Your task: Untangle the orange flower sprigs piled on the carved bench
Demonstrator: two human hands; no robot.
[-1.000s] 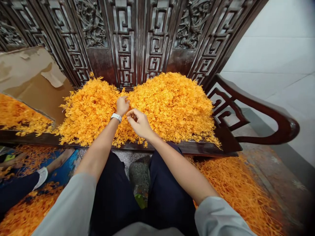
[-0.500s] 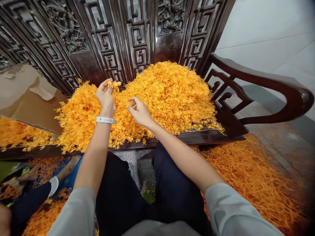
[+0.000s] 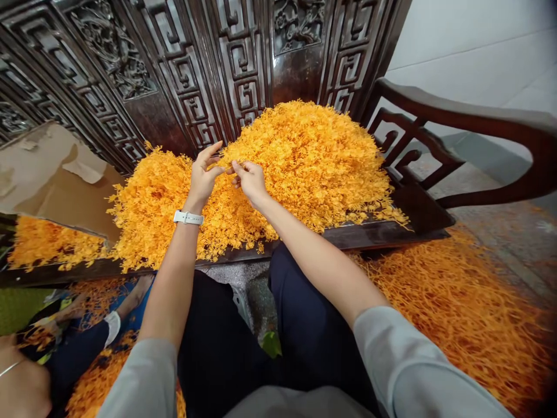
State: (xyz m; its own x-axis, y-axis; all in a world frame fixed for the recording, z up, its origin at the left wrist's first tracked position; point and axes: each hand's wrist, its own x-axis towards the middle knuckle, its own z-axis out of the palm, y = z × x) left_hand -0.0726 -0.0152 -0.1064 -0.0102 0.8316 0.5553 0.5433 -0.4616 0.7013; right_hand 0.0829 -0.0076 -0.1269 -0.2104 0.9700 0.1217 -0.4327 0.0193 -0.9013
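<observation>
Left hand (image 3: pixel 203 175), right hand (image 3: pixel 251 181) meet fingertip to fingertip, both pinching small tuft (image 3: pixel 228 169) just above heap of orange strands (image 3: pixel 313 157) on carved bench (image 3: pixel 383 233). Cardboard box (image 3: pixel 56 186) at left, flap up, more strands inside. Loose strands over floor (image 3: pixel 509 238).

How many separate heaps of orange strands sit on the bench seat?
3. The first heap lies just left of the left hand, a larger heap beside the armrest, a third heap far left beyond the cardboard sheet, which may hide more.
</observation>
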